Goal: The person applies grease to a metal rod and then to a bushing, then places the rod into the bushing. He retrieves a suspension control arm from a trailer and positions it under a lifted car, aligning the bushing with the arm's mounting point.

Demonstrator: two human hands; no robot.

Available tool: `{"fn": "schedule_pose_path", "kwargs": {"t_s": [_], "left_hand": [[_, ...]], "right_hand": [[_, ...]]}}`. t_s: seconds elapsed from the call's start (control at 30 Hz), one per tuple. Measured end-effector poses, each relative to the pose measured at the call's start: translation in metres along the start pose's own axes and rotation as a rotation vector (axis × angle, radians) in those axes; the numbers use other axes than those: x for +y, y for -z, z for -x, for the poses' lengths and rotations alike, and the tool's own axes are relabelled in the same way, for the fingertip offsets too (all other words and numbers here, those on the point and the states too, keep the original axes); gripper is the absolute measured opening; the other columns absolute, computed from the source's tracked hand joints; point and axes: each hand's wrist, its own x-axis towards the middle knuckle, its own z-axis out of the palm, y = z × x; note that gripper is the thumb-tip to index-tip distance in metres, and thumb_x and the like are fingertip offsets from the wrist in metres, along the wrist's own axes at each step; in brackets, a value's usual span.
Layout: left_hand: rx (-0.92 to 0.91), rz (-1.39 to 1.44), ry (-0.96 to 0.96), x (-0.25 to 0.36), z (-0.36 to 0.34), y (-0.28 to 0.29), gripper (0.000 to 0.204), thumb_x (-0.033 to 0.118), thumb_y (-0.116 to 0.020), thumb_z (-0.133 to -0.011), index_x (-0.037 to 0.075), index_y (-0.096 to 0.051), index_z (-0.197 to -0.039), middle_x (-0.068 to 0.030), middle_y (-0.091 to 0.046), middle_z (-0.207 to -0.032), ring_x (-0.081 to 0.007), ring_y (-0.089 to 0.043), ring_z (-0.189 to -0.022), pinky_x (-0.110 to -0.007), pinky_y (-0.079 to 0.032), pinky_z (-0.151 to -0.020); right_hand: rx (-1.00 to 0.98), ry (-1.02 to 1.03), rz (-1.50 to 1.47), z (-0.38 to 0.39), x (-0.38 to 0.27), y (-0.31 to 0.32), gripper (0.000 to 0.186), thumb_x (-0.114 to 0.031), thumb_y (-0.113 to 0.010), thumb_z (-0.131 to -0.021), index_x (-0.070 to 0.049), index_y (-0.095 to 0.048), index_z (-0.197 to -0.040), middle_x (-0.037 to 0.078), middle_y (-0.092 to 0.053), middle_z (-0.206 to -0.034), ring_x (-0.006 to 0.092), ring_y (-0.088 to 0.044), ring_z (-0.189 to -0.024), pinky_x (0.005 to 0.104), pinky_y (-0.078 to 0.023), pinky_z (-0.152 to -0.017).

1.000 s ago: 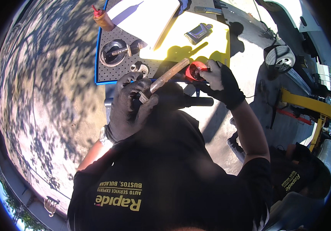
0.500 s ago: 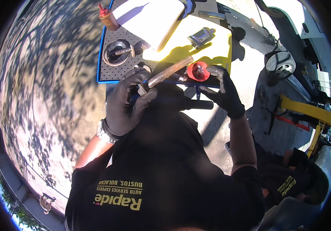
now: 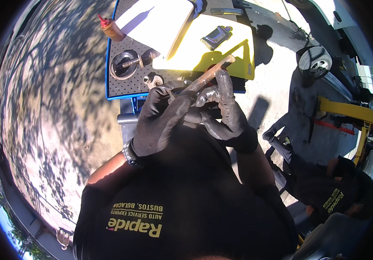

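Note:
My gloved left hand [image 3: 162, 117] is closed round the lower part of a long threaded bolt [image 3: 210, 73], which slants up to the right above the table. My gloved right hand [image 3: 223, 112] is beside and under the bolt, fingers bent but apart, shiny dark smears on them; the fingertips appear to touch it. Beyond my hands are a perforated table [image 3: 117, 89], a round black bowl [image 3: 115, 68] with a rod-like part across it, and small metal fittings [image 3: 152, 81]. The red container seen earlier is hidden.
A squeeze bottle [image 3: 112, 30], white sheet [image 3: 147, 24], yellow board [image 3: 182, 39], dark handheld device [image 3: 216, 37] and metal cylinder [image 3: 226, 11] lie on the table. At right are a wheel [image 3: 314, 63], a yellow lift arm [image 3: 349, 115] and a crouching co-worker [image 3: 325, 186].
My right hand left the red container and moved left to the bolt, its fingertips now shiny. My left hand shifted right with the bolt. The co-worker's legs show more.

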Motion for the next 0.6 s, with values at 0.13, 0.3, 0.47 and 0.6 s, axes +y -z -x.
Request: {"fn": "schedule_pose_path", "kwargs": {"t_s": [0.13, 0.3, 0.47, 0.6], "left_hand": [[-0.133, 0.184, 0.054, 0.008, 0.002, 0.0, 0.033, 0.022, -0.061, -0.109, 0.001, -0.049, -0.13, -0.0142, -0.068, -0.104, -0.0178, -0.071, -0.08, -0.031, -0.06, -0.067], [-0.208, 0.15, 0.12, 0.022, 0.009, 0.002, 0.042, 0.034, -0.05, -0.113, 0.002, -0.044, -0.14, -0.0159, -0.067, -0.097, -0.0223, -0.068, -0.067, -0.032, -0.057, -0.061], [-0.073, 0.067, -0.143, 0.014, 0.003, -0.006, 0.042, 0.014, -0.063, -0.106, 0.003, -0.045, -0.142, -0.0133, -0.066, -0.105, -0.0183, -0.067, -0.072, -0.029, -0.055, -0.061], [-0.032, -0.334, -0.526, 0.006, -0.003, 0.0, 0.052, 0.013, -0.079, -0.095, -0.003, -0.049, -0.135, -0.0136, -0.071, -0.101, -0.0159, -0.071, -0.076, -0.03, -0.056, -0.069]], "right_hand": [[0.152, 0.14, 0.421, -0.013, 0.003, -0.01, 0.062, -0.01, -0.075, -0.092, -0.012, -0.054, -0.15, 0.015, -0.068, -0.108, 0.0292, -0.069, -0.086, 0.0412, -0.056, -0.068], [0.207, 0.413, 1.008, -0.02, 0.002, -0.008, 0.068, -0.017, -0.078, -0.084, -0.021, -0.058, -0.15, 0.011, -0.063, -0.094, 0.0303, -0.066, -0.077, 0.0421, -0.054, -0.063], [0.103, 0.132, 0.917, -0.018, -0.013, 0.009, 0.059, -0.006, -0.077, -0.083, -0.019, -0.067, -0.139, 0.017, -0.064, -0.107, 0.036, -0.067, -0.094, 0.0454, -0.057, -0.078], [0.024, 0.245, 0.971, -0.017, -0.019, 0.014, 0.057, -0.003, -0.075, -0.082, -0.016, -0.068, -0.137, 0.017, -0.065, -0.105, 0.0356, -0.068, -0.089, 0.0435, -0.057, -0.071]]}}
